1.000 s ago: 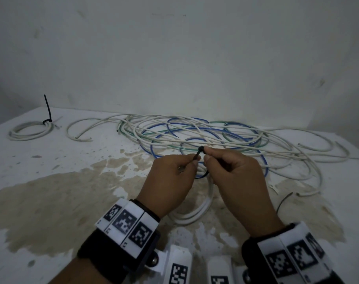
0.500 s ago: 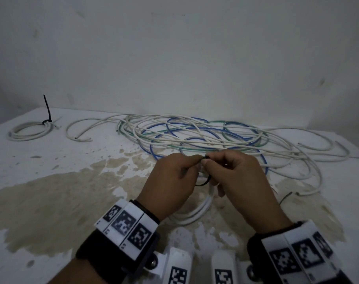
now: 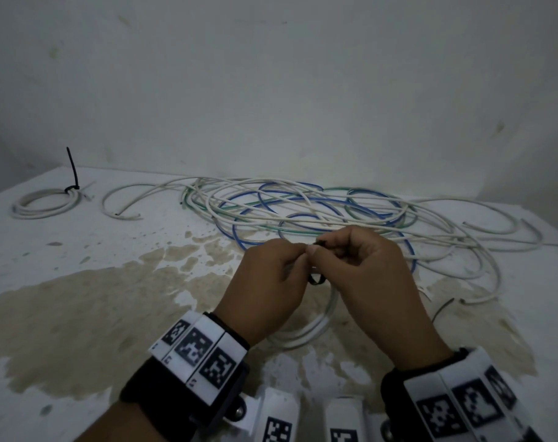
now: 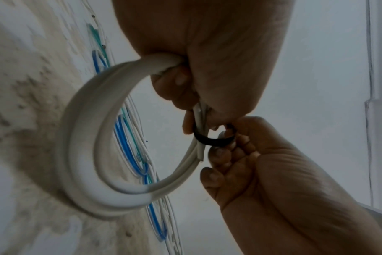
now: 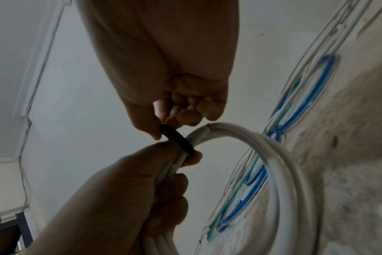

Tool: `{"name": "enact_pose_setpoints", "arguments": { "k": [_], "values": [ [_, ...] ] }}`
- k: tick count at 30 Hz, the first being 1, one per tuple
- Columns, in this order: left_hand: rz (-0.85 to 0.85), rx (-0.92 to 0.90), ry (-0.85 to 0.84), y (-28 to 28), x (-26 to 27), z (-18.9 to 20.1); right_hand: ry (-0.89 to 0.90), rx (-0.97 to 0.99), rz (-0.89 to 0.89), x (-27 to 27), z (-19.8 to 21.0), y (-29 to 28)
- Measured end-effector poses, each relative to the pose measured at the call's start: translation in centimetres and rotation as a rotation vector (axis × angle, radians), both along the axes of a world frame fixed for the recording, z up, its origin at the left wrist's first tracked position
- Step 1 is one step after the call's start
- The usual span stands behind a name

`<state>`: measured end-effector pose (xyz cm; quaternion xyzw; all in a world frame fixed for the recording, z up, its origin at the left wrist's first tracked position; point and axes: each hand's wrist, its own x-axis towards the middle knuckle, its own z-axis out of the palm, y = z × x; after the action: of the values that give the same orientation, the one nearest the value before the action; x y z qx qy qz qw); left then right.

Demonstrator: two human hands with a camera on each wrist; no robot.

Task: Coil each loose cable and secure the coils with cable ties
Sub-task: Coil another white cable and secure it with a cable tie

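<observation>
My left hand (image 3: 298,255) grips a small coil of white cable (image 3: 316,327) that hangs below both hands, seen close in the left wrist view (image 4: 81,138) and in the right wrist view (image 5: 290,163). A black cable tie (image 4: 214,140) is looped round the coil's strands just beside the left fingers. My right hand (image 3: 319,250) pinches that tie (image 5: 177,138) between thumb and fingertips, touching the left hand. In the head view only the bottom of the tie's loop (image 3: 316,279) shows; its tail is hidden by the fingers.
A tangle of loose white, blue and green cables (image 3: 303,212) lies behind the hands. At far left sits a tied white coil (image 3: 45,202) with an upright black tie. A short white cable (image 3: 121,202) lies beside it; a spare dark tie (image 3: 442,309) lies at right. A brown stain (image 3: 80,314) covers the near table.
The tie's end that stuck up between the fingertips is now covered by the fingers. The right hand's fingers have curled in more and the loop under the hands looks smaller.
</observation>
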<state>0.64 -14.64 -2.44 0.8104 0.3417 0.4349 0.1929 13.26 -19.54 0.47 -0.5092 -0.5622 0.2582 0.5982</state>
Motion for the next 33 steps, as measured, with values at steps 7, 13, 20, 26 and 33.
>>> {"name": "enact_pose_setpoints", "arguments": {
  "k": [7,13,20,26,33],
  "values": [
    [-0.052,-0.003,-0.024,-0.15,0.37,0.07,-0.077,0.029,-0.102,0.12,0.12,-0.14],
    [-0.077,-0.038,0.015,-0.28,0.22,0.42,-0.003,0.054,-0.061,-0.11,0.44,-0.44],
    [-0.072,0.101,0.063,-0.21,0.28,0.10,-0.145,-0.022,-0.059,0.70,0.36,-0.30],
    [-0.086,-0.038,-0.028,-0.63,0.44,0.71,-0.025,0.079,-0.113,0.19,0.45,-0.44],
    [-0.083,0.129,0.062,-0.30,0.07,0.31,-0.145,-0.040,-0.069,0.55,-0.04,-0.07]
  ]
}}
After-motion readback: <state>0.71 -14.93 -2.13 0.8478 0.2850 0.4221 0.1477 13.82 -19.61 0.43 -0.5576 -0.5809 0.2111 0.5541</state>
